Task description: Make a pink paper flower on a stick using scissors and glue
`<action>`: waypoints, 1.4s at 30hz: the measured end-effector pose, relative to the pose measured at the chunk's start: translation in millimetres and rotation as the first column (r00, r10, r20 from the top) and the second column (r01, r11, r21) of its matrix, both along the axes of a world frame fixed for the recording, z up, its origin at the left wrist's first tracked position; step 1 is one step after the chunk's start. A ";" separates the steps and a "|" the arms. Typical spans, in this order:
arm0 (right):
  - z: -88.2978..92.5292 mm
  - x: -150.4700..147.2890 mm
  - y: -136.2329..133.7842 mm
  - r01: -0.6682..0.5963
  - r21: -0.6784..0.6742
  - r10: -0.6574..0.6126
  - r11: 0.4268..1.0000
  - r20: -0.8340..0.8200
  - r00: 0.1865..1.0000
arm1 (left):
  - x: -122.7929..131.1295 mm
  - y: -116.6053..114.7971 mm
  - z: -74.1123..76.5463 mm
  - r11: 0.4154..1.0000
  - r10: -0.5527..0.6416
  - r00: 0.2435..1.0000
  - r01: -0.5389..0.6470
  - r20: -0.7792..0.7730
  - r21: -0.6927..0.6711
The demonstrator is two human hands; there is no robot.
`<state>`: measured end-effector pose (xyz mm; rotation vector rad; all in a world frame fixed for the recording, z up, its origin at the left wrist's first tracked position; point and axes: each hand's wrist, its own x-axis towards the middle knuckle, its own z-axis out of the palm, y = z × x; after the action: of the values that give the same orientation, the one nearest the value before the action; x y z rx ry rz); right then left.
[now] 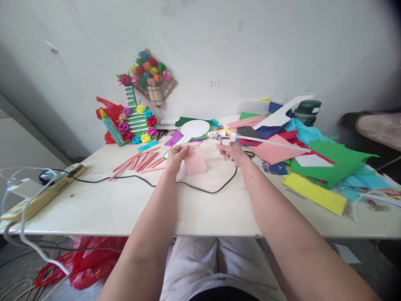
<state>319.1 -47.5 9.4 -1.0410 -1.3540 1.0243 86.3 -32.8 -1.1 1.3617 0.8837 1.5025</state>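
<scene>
My left hand (177, 156) pinches the top left of a small pink paper sheet (196, 162), which hangs just above or rests on the table. Its top edge looks slightly rolled, though blur hides the detail. In my right hand (233, 154) is a white hot glue gun (233, 137), fingers wrapped about its handle, nozzle pointing left above the sheet. A long translucent glue stick (272, 143) juts from its rear to the right. Several thin rolled pink paper tubes (147, 161) lie left of my left hand.
A black cord (213, 192) crosses the table from a power strip (44, 192). White card cutouts (196, 128) lie behind my hands. Coloured paper sheets (326, 159) pile up at right, near a dark green bottle (307, 112). A glue bottle (112, 129) and paper-flower crafts (138, 121) stand back left.
</scene>
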 end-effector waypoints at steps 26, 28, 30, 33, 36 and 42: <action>10.7 -10.5 -12.1 -0.157 -0.031 0.159 0.987 0.119 0.980 | 8.1 -4.1 4.8 0.999 0.029 0.995 -0.025 -0.090 0.038; 10.0 -10.0 -11.7 -0.156 -0.028 0.158 0.987 0.117 0.980 | 7.5 -3.1 4.5 0.999 0.032 0.994 -0.028 -0.105 0.045; 9.2 -9.5 -10.9 -0.154 -0.022 0.155 0.988 0.112 0.982 | 6.9 -2.7 4.4 0.998 0.035 0.993 -0.029 -0.114 0.055; 7.4 -7.9 -8.9 -0.157 -0.021 0.159 0.987 0.105 0.982 | 6.5 -3.1 4.3 0.997 0.044 0.993 -0.037 -0.112 0.070; 5.1 -5.9 -6.2 -0.155 -0.031 0.158 0.987 0.109 0.982 | 6.5 -3.8 4.5 0.995 0.054 0.992 -0.044 -0.116 0.085; 3.2 -3.8 -3.6 -0.149 -0.037 0.152 0.988 0.101 0.983 | 6.0 -4.1 4.6 0.992 0.077 0.985 -0.060 -0.152 0.115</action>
<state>315.3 -51.1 12.6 -1.0374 -1.5245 1.1171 92.3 -36.9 3.5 1.5605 0.9660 1.5313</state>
